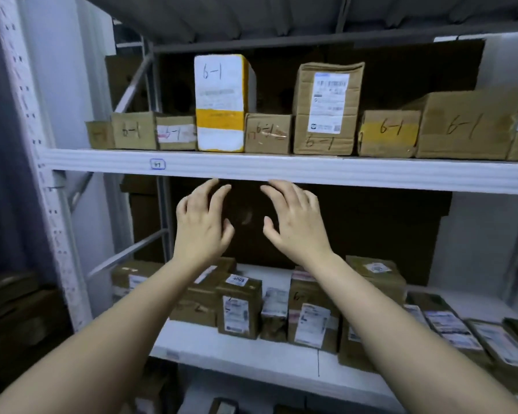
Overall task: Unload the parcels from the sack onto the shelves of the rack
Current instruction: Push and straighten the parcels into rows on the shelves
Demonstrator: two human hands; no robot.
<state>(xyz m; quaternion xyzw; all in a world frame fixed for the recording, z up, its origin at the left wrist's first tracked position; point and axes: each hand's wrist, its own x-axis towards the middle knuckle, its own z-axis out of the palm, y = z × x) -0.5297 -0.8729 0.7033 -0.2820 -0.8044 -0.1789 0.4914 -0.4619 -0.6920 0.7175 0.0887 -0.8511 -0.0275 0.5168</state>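
Before a white metal rack [57, 222] stocked with parcels, a person's two bare arms reach forward and up, both hands raised just below the front lip of the upper shelf [281, 170]. Left hand [202, 225] and right hand [295, 222] face each other, a dark gap between them, fingers spread and loosely curved, holding nothing; the fingertips sit close under the shelf edge, and whether they touch it cannot be told. On the upper shelf a row of cardboard boxes stands side by side, most marked "6-1" by hand, among them a tall white-and-yellow parcel [222, 103] and a tall brown carton with a printed label [326, 109]. A wide, low brown box [467, 124] sits toward the right end of the row. On the lower shelf [251, 351], beneath the forearms, more labelled parcels crowd together, including an upright brown box with a white sticker [238, 309] and flat packets [449, 327] lying to the right. Dark cardboard backs both shelves. No sack appears in view.
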